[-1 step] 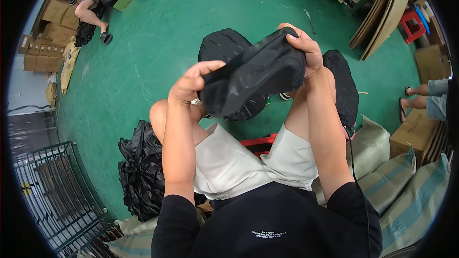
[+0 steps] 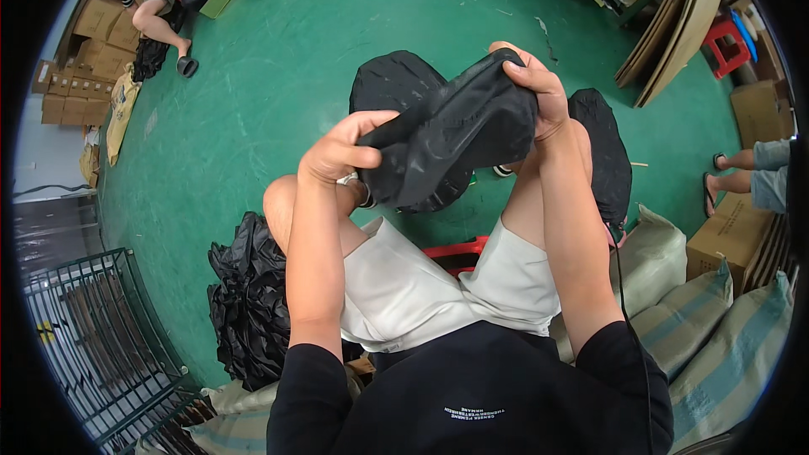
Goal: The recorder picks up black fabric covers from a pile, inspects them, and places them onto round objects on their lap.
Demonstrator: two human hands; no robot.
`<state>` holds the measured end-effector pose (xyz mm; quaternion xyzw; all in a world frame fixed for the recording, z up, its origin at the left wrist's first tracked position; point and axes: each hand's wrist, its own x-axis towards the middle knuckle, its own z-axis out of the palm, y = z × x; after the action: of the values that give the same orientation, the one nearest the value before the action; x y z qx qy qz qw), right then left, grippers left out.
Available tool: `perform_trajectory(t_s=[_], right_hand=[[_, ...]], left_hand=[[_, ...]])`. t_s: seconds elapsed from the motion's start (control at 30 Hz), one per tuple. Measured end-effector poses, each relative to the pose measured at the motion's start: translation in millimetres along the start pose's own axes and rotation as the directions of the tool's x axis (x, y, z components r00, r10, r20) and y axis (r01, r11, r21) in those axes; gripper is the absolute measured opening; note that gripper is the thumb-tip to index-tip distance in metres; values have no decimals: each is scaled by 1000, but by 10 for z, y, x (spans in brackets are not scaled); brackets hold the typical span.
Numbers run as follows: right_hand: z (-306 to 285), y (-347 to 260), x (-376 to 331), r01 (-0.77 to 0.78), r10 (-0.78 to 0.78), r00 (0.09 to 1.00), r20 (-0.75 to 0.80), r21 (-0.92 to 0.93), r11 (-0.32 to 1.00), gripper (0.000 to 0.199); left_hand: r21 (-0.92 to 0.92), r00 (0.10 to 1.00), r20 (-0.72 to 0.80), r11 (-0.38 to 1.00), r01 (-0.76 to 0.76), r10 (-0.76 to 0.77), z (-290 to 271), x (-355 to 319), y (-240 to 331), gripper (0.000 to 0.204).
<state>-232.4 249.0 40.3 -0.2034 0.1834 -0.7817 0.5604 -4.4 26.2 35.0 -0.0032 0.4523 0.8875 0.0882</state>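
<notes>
A limp black fabric piece (image 2: 463,131), shaped like a pouch, is stretched between my hands above my knees. My left hand (image 2: 345,147) pinches its left end between thumb and fingers. At the upper right end, my right hand (image 2: 539,88) grips the fabric, thumb on the near face and fingers partly behind it. Its exact kind does not show. Behind and below it on the floor is a bulky black bag (image 2: 392,76), partly hidden by the fabric. A long filled black bag (image 2: 602,152) lies beyond my right knee.
Crumpled black sheeting (image 2: 249,303) is heaped by my left leg. Pale woven sacks (image 2: 725,362) lie at my right, near a cardboard box (image 2: 729,232). A metal rack (image 2: 105,337) stands at the left. Another person (image 2: 156,0) sits far left; someone's legs (image 2: 742,168) show at right.
My left thumb has come down onto the fabric's near face. The cloth's folds have shifted slightly; my right hand has hardly moved.
</notes>
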Motion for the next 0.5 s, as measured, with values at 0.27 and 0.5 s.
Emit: perform_trajectory(t_s=[0.27, 0.5], right_hand=[[205, 28, -49, -146, 147, 989, -3, -129, 981, 41], [-129, 202, -10, 143, 9, 734, 679, -167, 976, 74]], left_hand=[[-271, 869, -106, 827, -493, 483, -138, -14, -156, 37], [-327, 771, -298, 698, -637, 563, -237, -60, -236, 43]])
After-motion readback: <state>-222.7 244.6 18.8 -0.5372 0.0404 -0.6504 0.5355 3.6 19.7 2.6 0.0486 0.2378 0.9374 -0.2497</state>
